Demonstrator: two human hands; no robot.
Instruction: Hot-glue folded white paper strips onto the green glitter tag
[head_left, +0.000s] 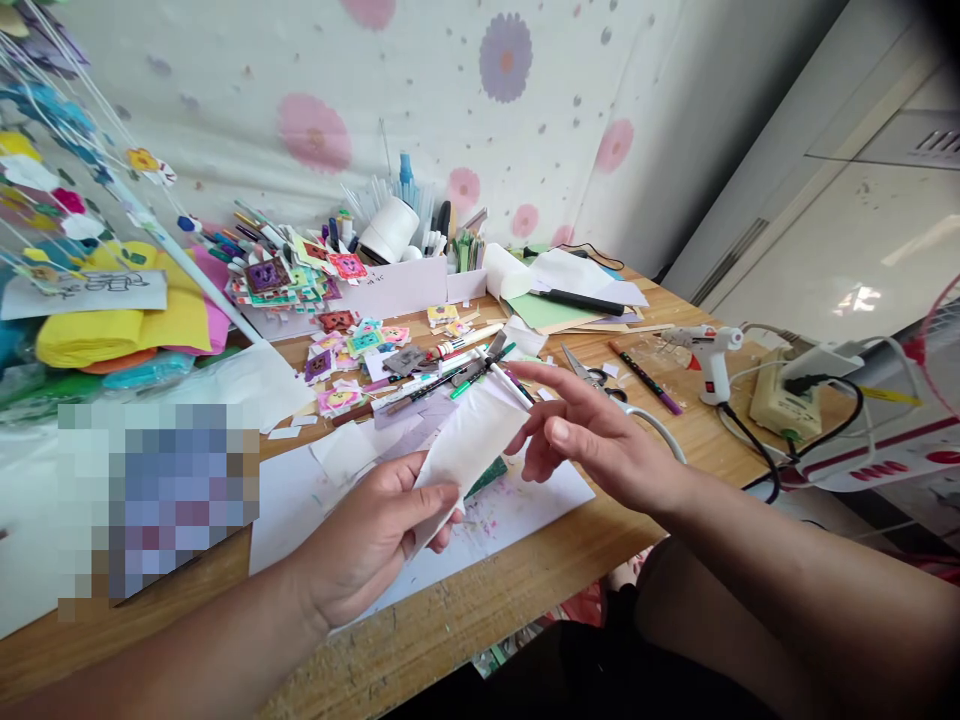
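Observation:
Pinched between the thumb and fingers of my left hand (382, 525) is a folded white strip of paper (476, 430), soft like tissue, slanting up to the right. My right hand (589, 430) hovers at the strip's upper right edge with fingers apart and the index stretched out; whether a fingertip brushes the paper I cannot tell. Below both hands lies a white sheet (551, 500) with coloured specks. A dark green piece (487, 478) shows partly behind the strip. Just beyond, several pens and a green marker (469, 378) lie in a pile.
Scissors (592, 378) and a purple-tipped marker (645, 378) lie to the right. A white glue gun (709, 355) stands beside a power strip (784, 395) with cables. Small painted paper cards (341, 395) and a pen box (397, 287) fill the back. Yellow packs (120, 330) sit left.

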